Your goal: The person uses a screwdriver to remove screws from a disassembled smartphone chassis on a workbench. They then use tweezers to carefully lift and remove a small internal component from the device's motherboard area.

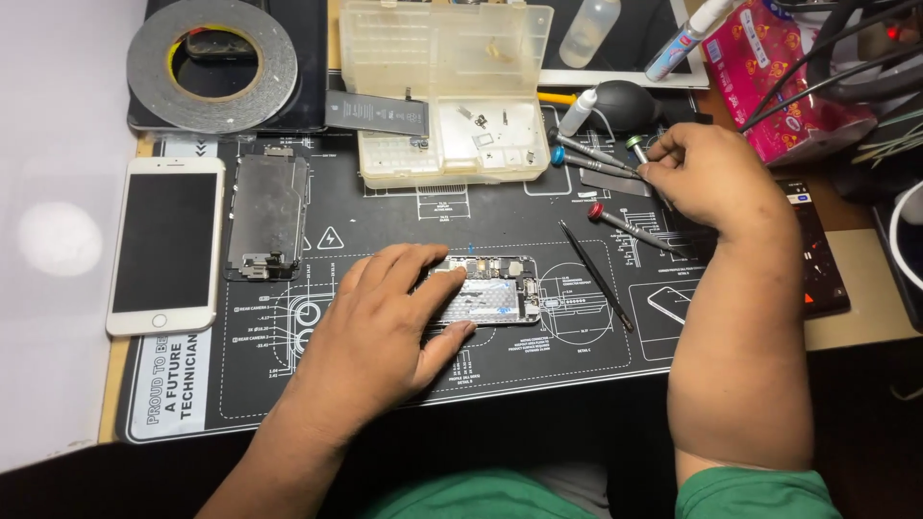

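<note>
My left hand [385, 322] lies flat over an opened phone body [495, 291] in the middle of the black work mat [538, 351], thumb and fingers pinning its left end. My right hand [707, 173] is at the back right, its fingertips closed around the green-capped screwdriver [636, 146]. Beside it lie a blue-capped screwdriver [577, 157] and a red-capped screwdriver [630, 226]. Black tweezers [596, 276] rest just right of the phone body.
A white phone [165, 245] and a detached screen panel [267, 216] lie at the left. A clear parts box [442, 96] stands open at the back, a phone battery [375, 113] and tape roll [212, 62] beside it. A red tissue pack [788, 77], blower and bottles crowd the back right.
</note>
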